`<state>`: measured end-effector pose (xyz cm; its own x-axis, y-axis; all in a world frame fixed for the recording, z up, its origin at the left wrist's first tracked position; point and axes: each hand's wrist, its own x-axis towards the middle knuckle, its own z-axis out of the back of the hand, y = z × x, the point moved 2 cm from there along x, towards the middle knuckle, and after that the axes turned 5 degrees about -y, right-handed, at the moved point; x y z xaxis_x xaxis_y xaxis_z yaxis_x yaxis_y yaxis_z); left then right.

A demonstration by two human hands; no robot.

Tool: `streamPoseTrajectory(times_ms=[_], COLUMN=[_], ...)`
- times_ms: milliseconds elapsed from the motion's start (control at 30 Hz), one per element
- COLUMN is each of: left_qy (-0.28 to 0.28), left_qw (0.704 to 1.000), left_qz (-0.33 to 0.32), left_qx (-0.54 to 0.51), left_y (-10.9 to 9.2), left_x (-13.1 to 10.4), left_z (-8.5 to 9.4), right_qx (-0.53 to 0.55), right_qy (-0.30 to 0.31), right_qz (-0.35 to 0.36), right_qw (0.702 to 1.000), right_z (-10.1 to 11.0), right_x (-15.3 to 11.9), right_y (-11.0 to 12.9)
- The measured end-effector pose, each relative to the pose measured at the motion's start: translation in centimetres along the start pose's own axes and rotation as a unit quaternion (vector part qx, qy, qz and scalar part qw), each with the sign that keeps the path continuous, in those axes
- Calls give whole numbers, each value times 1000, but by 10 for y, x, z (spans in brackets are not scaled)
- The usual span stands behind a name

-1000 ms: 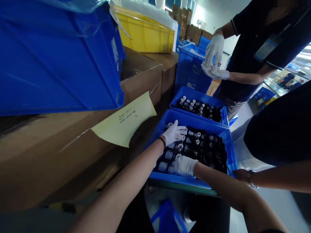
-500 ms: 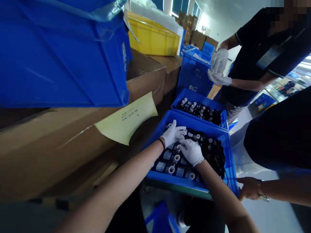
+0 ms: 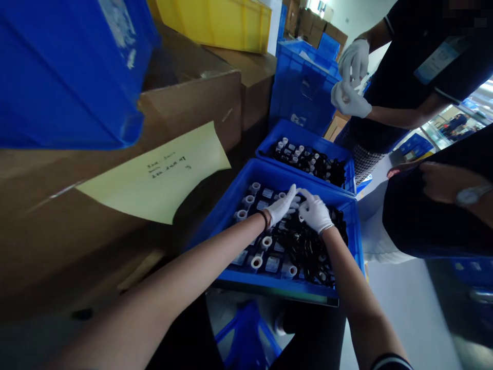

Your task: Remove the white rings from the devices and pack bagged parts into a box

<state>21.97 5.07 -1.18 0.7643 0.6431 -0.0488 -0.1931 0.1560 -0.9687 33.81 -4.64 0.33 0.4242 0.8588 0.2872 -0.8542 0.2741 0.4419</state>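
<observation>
My left hand [image 3: 284, 206], in a white glove with a dark bracelet at the wrist, is over the middle of a blue crate [image 3: 227, 203]. Its fingers are stretched out and nothing shows in them. Close on its right is my right hand [image 3: 316, 213], also gloved, with bent fingers apart and the index finger reaching to the left hand's fingertips; whether they touch I cannot tell. Beneath both hands the crate holds rows of dark devices with white ring-shaped ends [image 3: 257, 262] and pale labels. Bundled black cables [image 3: 306, 246] lie on the right part.
A second blue crate [image 3: 265, 146] of similar devices adjoins the far side. Cardboard boxes [image 3: 200, 113] with a yellow paper sheet [image 3: 165, 177] line the left, under a large blue bin [image 3: 69, 72]. A gloved co-worker [image 3: 408, 72] stands beyond; another person [image 3: 423, 210] is at right.
Both hands have risen from the devices toward the crate's far side and come closer together. The bare hand at the crate's right corner has let go and drawn back. The view has shifted.
</observation>
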Motion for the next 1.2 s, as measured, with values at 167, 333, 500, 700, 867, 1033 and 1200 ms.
streamPoseTrajectory(times_ms=[167,333,500,700,867,1033,1200], left_qy=[35,17,21,51,51,119,180], left_qw=[911,805,800,801,823,814,779], left_qz=[-174,-203,-152,-129,-112,-104,-111], left_qx=[372,558,580,582,554,558,591], left_y=[16,24,25,28,22,11,0], left_x=[14,31,53,54,49,30,-9], left_z=[-2,-14,-16,-14,-8,-10,-20], right_qx=[265,400,324,142,61,28,-22], right_qy=[-43,-18,-27,-22,1,22,38], right_qz=[-224,-258,-186,-111,-77,-32,-24], right_qw=[937,879,927,983,995,999,999], right_z=[-16,-46,-49,-50,-56,-56,-53], right_x=[15,12,14,22,24,26,26], right_y=[-72,-86,-87,-69,-59,-59,-53])
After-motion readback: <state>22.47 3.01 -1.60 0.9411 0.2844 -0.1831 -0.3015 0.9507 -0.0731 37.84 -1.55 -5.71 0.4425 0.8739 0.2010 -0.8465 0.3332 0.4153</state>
